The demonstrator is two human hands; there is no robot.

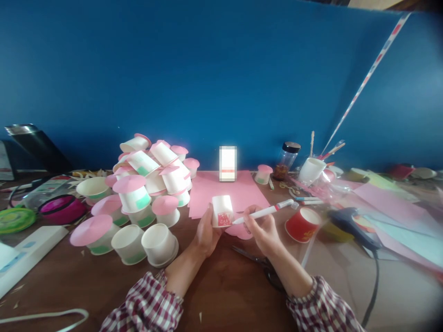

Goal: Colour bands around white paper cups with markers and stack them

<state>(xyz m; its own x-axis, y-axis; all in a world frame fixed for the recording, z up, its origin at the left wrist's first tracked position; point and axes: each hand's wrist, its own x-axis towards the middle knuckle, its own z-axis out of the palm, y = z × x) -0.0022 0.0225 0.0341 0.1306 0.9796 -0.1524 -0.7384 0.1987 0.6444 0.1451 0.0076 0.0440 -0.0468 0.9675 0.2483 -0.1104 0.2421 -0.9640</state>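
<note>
My left hand [206, 230] is closed round a small white paper cup [222, 205], which has a patch of red marking low on its side. Between the fingers of my right hand [262, 230] is a white marker pen [268, 210] with a red band. Its tip is at the right edge of the red patch, though I cannot tell whether it touches. A pink paper piece [241, 232] lies below the cup and is partly covered by my hands. Dark-handled scissors [254, 257] rest on the table under my right forearm.
Stacked paper cups with pink paper tops [131, 190] crowd the left, beside two plain white cups [128, 242]. Pink sheets [207, 191] lie behind my hands. On the right are a red cup [302, 224], a corded glue gun [355, 226] and a lidded jar [288, 161].
</note>
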